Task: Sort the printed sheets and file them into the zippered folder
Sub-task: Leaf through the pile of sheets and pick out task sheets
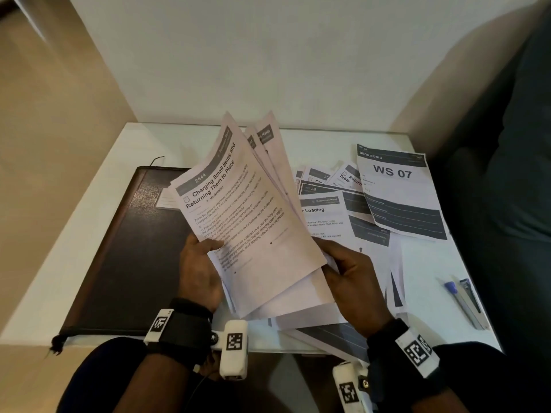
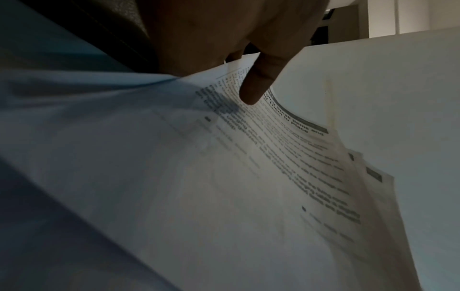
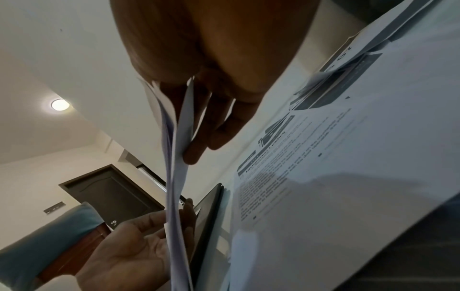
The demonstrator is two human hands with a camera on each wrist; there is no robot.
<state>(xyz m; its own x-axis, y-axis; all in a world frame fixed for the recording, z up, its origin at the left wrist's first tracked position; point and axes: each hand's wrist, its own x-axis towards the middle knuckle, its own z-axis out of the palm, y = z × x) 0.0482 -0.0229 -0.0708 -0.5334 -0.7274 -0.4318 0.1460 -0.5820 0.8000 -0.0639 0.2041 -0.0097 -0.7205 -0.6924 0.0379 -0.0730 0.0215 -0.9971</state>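
Note:
I hold a fanned stack of printed sheets (image 1: 250, 216) tilted up over the table's middle, the top one headed "Charging Small Items and Returning Them to Place". My left hand (image 1: 199, 269) grips its lower left edge, thumb (image 2: 259, 84) on the print. My right hand (image 1: 348, 278) pinches the lower right edge, fingers (image 3: 214, 126) behind the sheets (image 3: 174, 177). The dark brown zippered folder (image 1: 131, 251) lies closed on the left, partly behind the stack. More sheets (image 1: 337, 210) lie spread on the right, with a "WS 07" sheet (image 1: 396, 189) on top.
A white table (image 1: 143, 138) stands against a white wall. A pen with a blue cap (image 1: 460, 302) and a metal clip lie at the right front. A small lined notepad (image 1: 167, 199) rests on the folder. Dark cloth (image 1: 507, 174) is to the right.

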